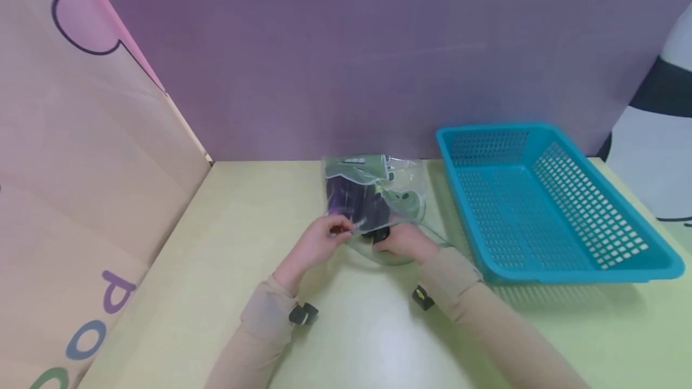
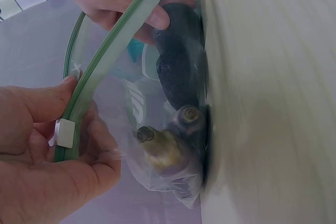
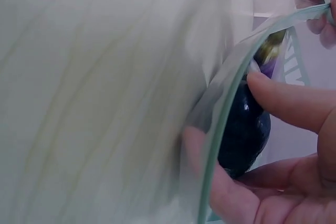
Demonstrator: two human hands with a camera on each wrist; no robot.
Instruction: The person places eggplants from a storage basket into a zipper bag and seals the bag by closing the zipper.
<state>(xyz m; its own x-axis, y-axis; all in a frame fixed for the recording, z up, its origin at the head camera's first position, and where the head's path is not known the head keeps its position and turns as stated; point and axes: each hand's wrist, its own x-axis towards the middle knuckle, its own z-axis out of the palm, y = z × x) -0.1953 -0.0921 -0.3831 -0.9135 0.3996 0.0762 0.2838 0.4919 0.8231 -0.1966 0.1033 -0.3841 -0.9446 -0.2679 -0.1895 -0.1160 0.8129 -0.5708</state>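
Note:
A clear zip bag (image 1: pixel 408 167) with green print lies at the back of the table, its mouth facing me. Inside are long purple eggplants (image 1: pixel 340 194); pale stem ends show on the eggplants (image 2: pixel 165 148) in the left wrist view. My left hand (image 1: pixel 321 239) pinches the green zip edge beside a white slider (image 2: pixel 64 133). At the bag's mouth, my right hand (image 1: pixel 405 240) grips a dark, glossy, rounded vegetable (image 3: pixel 244 135), thumb on one side and fingers on the other. The zip edge crosses in front of those fingers; its exact kind is unclear.
A blue perforated plastic basket (image 1: pixel 481 269) stands to the right of the bag, near my right forearm. A purple panel (image 1: pixel 324 65) rises along the table's back edge, and a printed panel (image 1: pixel 81 167) flanks the left side.

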